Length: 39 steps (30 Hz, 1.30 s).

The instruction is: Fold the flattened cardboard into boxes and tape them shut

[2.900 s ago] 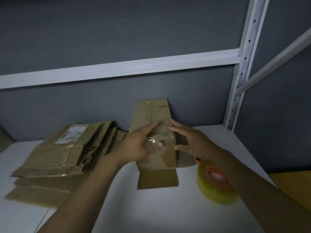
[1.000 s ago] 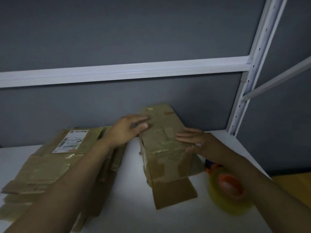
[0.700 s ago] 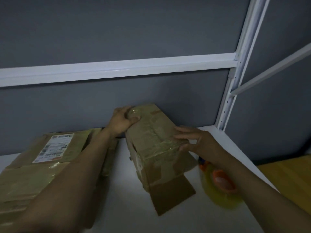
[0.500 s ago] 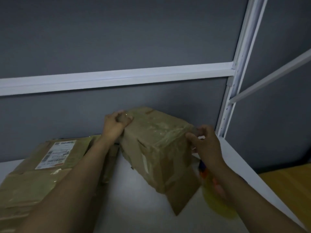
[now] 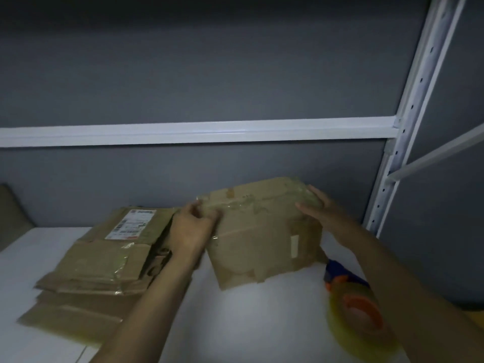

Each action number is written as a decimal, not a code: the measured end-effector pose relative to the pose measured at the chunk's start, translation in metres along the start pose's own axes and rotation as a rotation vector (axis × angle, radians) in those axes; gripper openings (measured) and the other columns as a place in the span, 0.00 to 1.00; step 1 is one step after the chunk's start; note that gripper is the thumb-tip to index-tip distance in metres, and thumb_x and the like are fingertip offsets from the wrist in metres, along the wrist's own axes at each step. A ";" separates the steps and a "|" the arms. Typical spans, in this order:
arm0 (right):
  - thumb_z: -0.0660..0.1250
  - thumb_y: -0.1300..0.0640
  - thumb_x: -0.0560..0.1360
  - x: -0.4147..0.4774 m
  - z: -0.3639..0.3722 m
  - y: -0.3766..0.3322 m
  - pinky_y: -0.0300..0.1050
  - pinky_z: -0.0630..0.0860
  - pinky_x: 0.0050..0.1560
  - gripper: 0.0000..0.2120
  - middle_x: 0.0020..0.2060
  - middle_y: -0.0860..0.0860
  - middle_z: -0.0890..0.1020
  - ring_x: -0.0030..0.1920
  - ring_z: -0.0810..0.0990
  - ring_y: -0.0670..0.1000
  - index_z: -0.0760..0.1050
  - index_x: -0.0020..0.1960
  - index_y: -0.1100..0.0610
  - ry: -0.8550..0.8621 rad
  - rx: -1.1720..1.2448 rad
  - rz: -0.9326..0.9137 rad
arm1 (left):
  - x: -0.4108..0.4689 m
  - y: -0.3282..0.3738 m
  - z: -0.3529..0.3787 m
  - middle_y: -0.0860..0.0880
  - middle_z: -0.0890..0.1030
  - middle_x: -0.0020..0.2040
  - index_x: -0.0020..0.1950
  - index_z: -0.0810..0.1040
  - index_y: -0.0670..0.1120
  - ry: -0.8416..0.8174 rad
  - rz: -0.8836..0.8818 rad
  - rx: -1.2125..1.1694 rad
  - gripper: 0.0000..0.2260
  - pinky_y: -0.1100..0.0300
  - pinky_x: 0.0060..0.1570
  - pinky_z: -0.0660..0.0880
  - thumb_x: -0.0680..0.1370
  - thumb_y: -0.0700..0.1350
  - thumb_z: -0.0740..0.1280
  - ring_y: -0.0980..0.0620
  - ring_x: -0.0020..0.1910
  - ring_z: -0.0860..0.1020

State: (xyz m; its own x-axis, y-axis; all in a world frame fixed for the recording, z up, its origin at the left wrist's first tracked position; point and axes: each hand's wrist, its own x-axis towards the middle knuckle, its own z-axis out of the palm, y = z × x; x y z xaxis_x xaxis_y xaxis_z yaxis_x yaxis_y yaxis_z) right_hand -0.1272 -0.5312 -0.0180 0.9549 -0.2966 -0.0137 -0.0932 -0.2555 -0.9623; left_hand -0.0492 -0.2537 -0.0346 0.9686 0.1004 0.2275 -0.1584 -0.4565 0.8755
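Left hand (image 5: 192, 229) has its fingers curled round the left end of the box (image 5: 262, 231). Our right hand (image 5: 323, 208) lies flat with straight fingers against the right end, so we've got it pinned between the two.

Big change from a few seconds back. Then it was one flat sheet lying lengthwise on the surface (image 5: 262, 323). Now it's popped open into a box shape and swung sideways, tilted, with its lower edge on or just above the surface, can't quite tell which.

So the squaring-up looks done for this one, and we reckon the flaps come next, then tape. Our tape roll (image 5: 353, 318) sits near the right forearm, untouched and a bit blurry. The stack of flat cardboard (image 5: 104, 258) waits just beside the gripping hand, with a shipping label (image 5: 131, 224) on the top piece, so plenty more to go.
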 end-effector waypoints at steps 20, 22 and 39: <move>0.69 0.46 0.74 -0.036 0.049 0.025 0.45 0.71 0.53 0.26 0.64 0.56 0.69 0.62 0.71 0.57 0.68 0.68 0.54 0.276 -0.595 -0.275 | -0.063 -0.040 -0.013 0.51 0.65 0.63 0.65 0.75 0.57 -0.056 0.105 -0.168 0.19 0.55 0.69 0.65 0.75 0.59 0.68 0.55 0.63 0.68; 0.66 0.49 0.77 -0.042 0.055 0.024 0.42 0.69 0.49 0.23 0.63 0.53 0.75 0.60 0.75 0.55 0.68 0.70 0.53 0.171 -0.353 -0.235 | -0.083 -0.041 -0.018 0.54 0.65 0.66 0.67 0.73 0.59 -0.068 0.201 -0.107 0.24 0.54 0.69 0.64 0.73 0.66 0.65 0.57 0.66 0.65; 0.65 0.43 0.76 -0.111 -0.061 0.110 0.48 0.73 0.59 0.25 0.65 0.55 0.75 0.60 0.76 0.56 0.69 0.69 0.54 0.004 -0.776 0.137 | -0.138 -0.028 0.020 0.52 0.68 0.74 0.68 0.75 0.58 0.041 0.468 0.342 0.22 0.61 0.61 0.57 0.78 0.63 0.58 0.45 0.69 0.68</move>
State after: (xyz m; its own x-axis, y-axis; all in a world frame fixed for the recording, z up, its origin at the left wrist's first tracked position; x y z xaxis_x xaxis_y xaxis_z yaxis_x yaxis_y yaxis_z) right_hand -0.2603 -0.5828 -0.1057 0.9196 -0.3752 -0.1160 -0.3819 -0.7853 -0.4873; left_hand -0.1748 -0.2723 -0.0990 0.8011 -0.1501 0.5794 -0.4904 -0.7197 0.4915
